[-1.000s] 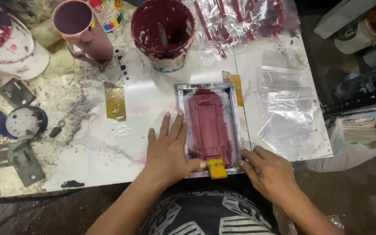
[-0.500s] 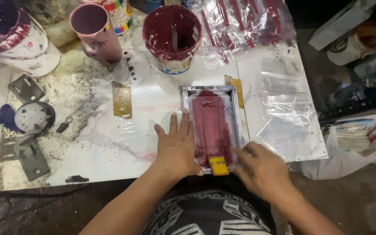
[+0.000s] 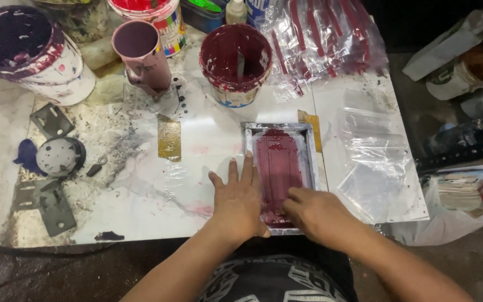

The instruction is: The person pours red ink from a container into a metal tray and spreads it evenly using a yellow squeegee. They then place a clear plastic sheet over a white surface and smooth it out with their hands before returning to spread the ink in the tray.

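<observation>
Paint-stained table (image 3: pixel 141 212): both hands (image 3: pixel 238 204) press maroon-inked screen frame (image 3: pixel 280 168).

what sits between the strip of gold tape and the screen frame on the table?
Head view: the left hand lies flat in the lower part of that stretch, beside the small screen frame. Nearer the gold tape, only ink-smeared white tabletop shows.

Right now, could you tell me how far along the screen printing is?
Done: printed clear bags with red stripes lie piled at the back. In hand: the left hand lies flat beside the small screen frame, and the right hand covers its near end, over maroon ink. Left: unprinted clear bags wait at the right.
</observation>
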